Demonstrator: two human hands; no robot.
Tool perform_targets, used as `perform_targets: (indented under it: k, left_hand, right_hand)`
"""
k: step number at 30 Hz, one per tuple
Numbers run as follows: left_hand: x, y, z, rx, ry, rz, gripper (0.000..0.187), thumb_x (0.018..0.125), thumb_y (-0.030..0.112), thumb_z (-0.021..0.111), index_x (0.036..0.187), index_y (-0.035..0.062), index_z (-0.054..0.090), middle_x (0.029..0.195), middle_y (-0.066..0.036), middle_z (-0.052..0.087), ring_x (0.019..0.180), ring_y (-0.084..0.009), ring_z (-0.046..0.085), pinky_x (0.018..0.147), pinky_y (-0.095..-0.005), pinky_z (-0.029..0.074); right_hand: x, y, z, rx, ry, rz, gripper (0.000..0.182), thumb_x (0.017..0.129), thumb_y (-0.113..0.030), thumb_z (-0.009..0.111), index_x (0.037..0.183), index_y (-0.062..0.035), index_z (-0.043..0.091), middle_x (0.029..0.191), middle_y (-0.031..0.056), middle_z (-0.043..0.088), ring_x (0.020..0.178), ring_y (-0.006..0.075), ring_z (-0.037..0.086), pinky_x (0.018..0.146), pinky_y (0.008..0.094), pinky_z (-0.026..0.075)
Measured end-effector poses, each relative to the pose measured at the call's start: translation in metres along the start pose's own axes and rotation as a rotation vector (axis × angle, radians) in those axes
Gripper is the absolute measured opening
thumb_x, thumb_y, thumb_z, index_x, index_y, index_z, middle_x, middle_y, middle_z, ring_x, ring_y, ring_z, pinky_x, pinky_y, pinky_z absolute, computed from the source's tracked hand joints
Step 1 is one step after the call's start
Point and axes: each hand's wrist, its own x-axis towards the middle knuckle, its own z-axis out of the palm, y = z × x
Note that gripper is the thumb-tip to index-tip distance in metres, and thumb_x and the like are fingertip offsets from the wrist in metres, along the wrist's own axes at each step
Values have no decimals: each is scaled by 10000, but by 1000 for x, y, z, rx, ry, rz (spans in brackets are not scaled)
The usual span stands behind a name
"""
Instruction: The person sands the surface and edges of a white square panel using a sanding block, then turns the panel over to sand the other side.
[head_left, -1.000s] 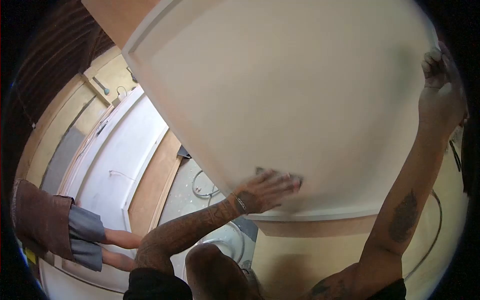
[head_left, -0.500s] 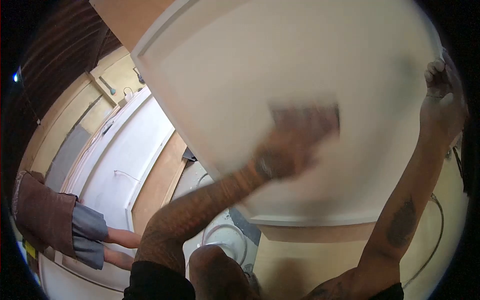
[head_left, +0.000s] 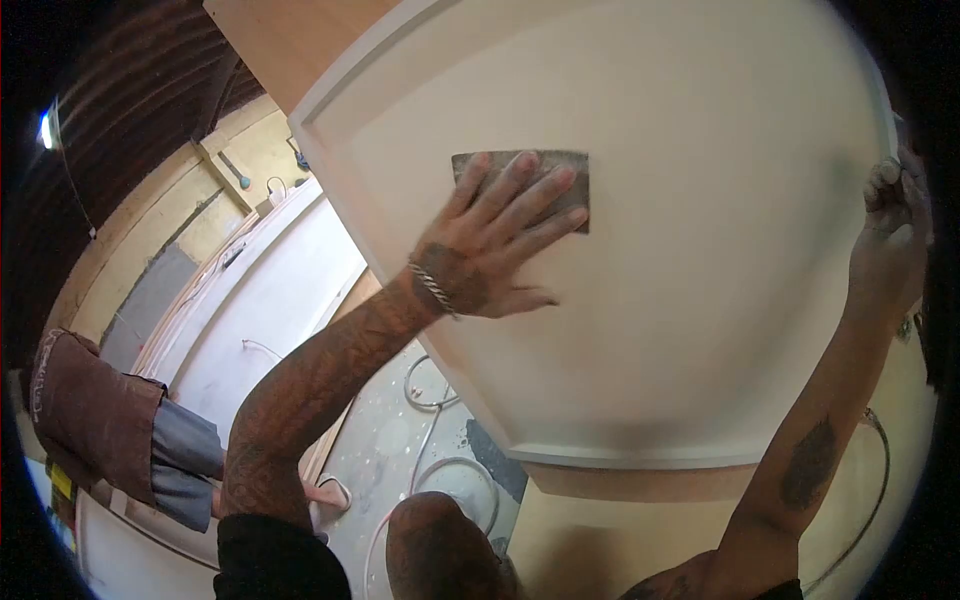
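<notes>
My left hand [head_left: 505,215] lies flat with fingers spread on a dark grey sheet of sandpaper [head_left: 572,165], pressing it against a large white panel [head_left: 690,280] with a raised rim. Part of the sheet is covered by the fingers. A braided bracelet [head_left: 432,288] circles the left wrist. At the far right, my right hand [head_left: 888,235] is closed around the edge of the same panel, its fingers curled. Where it meets the edge is partly hidden.
Another person in a brown top [head_left: 95,420] stands at the left, beside a long white panel [head_left: 265,290]. A pale hose [head_left: 465,465] loops over the speckled floor [head_left: 385,455]. A dark cable [head_left: 882,470] hangs at the lower right. Bare wood [head_left: 290,40] shows behind the panel.
My left hand and the sandpaper have moved left and slightly up across the panel. My right hand stays on the edge. The view has shifted a little, and the other person has shifted slightly.
</notes>
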Motion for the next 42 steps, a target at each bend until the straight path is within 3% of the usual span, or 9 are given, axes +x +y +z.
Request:
perform_targets:
  k: [4, 7, 11, 13, 16, 29, 32, 36, 42]
  left_hand:
    - [0, -74, -7, 223, 221, -395, 917, 698, 461, 832, 1455, 97, 465, 1589, -220, 333, 1474, -436, 291, 1169, -640, 247]
    - [11, -15, -31, 129, -160, -293, 835, 787, 441, 767, 1472, 91, 441, 1582, -221, 341, 1462, -444, 305, 1171, -622, 258]
    - [3, -61, -30, 156, 17, -302, 964, 702, 472, 823, 1499, 111, 416, 1607, -191, 319, 1478, -433, 291, 1171, -624, 260]
    - [0, -68, -22, 240, 175, -375, 984, 666, 445, 856, 1489, 117, 427, 1603, -194, 325, 1474, -429, 301, 1171, -621, 264]
    - [-9, -18, -22, -8, 29, -160, 845, 796, 377, 765, 1507, 95, 405, 1598, -215, 321, 1471, -432, 306, 1182, -593, 250]
    - [-9, -50, -9, 236, 251, -421, 993, 662, 385, 860, 1507, 117, 413, 1595, -175, 345, 1480, -400, 316, 1179, -619, 240]
    - [-17, -32, -20, 77, 21, -183, 833, 808, 302, 756, 1515, 63, 385, 1596, -218, 325, 1473, -429, 311, 1181, -608, 235]
    - [-15, -58, -7, 96, 324, -357, 895, 732, 353, 811, 1494, 80, 430, 1584, -181, 368, 1484, -406, 309, 1185, -611, 233]
    - [-16, -59, -16, 145, 100, -436, 889, 823, 382, 728, 1548, 63, 325, 1608, -201, 314, 1506, -407, 249, 1198, -605, 189]
  right_hand:
    - [7, 11, -17, -383, -44, -201, 342, 1044, -147, 503, 1273, 71, 633, 1058, 139, 676, 942, 172, 630, 854, 265, 529]
    - [0, 2, -5, -253, -32, -84, 323, 1056, -127, 484, 1280, 47, 638, 1058, 133, 682, 929, 156, 643, 856, 263, 554]
    - [-13, 0, 9, -84, 19, -21, 316, 1053, -127, 493, 1271, 46, 642, 1035, 121, 683, 917, 152, 644, 853, 266, 550]
    - [-20, 4, 10, -734, -39, -376, 325, 1032, -148, 526, 1255, 56, 645, 1010, 107, 677, 920, 160, 631, 856, 269, 515]
    - [-10, 5, 10, -5, 51, 37, 332, 1020, -165, 540, 1241, 58, 649, 990, 94, 672, 907, 162, 625, 841, 267, 501]
    - [-14, 12, 8, -82, 44, 33, 302, 1004, -160, 545, 1196, 33, 674, 963, 89, 694, 865, 157, 643, 808, 255, 520]
    - [-19, 15, 9, -128, 96, 2, 307, 991, -170, 568, 1199, 30, 675, 958, 87, 698, 863, 161, 650, 808, 259, 523]
    - [-8, 15, -4, -37, 64, 68, 301, 983, -171, 584, 1187, 25, 686, 977, 93, 706, 887, 170, 662, 804, 262, 531]
    - [-12, 12, 4, 2, 100, 88, 308, 984, -143, 581, 1215, 49, 648, 1017, 100, 668, 909, 173, 628, 815, 267, 511]
